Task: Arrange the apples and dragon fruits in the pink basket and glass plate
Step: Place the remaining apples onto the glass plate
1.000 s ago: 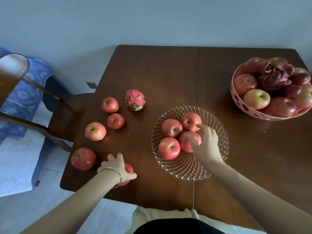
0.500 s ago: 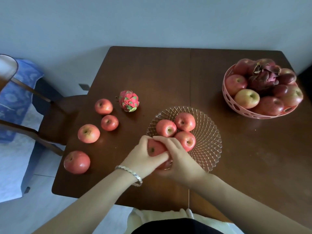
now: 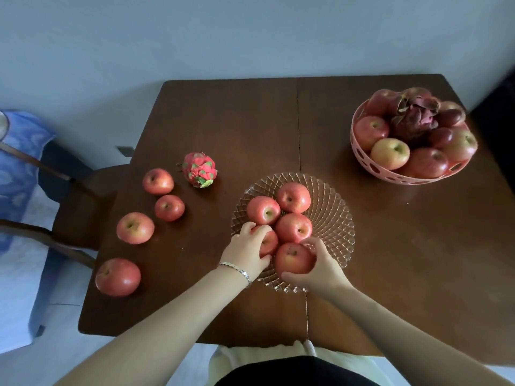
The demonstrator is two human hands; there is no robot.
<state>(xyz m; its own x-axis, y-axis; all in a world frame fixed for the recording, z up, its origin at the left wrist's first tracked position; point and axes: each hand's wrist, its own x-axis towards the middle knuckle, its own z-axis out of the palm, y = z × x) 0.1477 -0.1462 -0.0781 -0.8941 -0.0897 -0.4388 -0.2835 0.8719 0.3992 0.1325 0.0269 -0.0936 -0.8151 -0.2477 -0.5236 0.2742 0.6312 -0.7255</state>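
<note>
I see a dark, smooth wooden bench (image 3: 390, 246) with a seam down its middle. Near its front edge sits the glass plate (image 3: 335, 215), round and clear, cut in a diamond pattern with a scalloped rim. Five round, glossy pink-red apples lie in it, close together.

My left hand (image 3: 246, 253), with a silver bracelet (image 3: 237, 268) at the wrist, has its fingers curled over the near-left apple (image 3: 269, 242) at the plate's left edge. My right hand (image 3: 320, 270) cups the front apple (image 3: 292, 259) from the right, thumb beneath it and fingers curved round its far side. That apple is over the plate's near edge, just beside the near-left apple. I cannot tell whether it rests on the glass. The three other apples (image 3: 294, 228) lie just beyond both hands.

Four loose apples (image 3: 135, 227) lie on the bench to the left, well apart from my hands. Beside them is a small dragon fruit (image 3: 200, 169), pink with green-tipped scales.

At the far right stands the pink basket (image 3: 359, 151), its wall pierced with oval holes. It is heaped with apples and a darker dragon fruit (image 3: 415, 118) with dry, curling scales.
</note>
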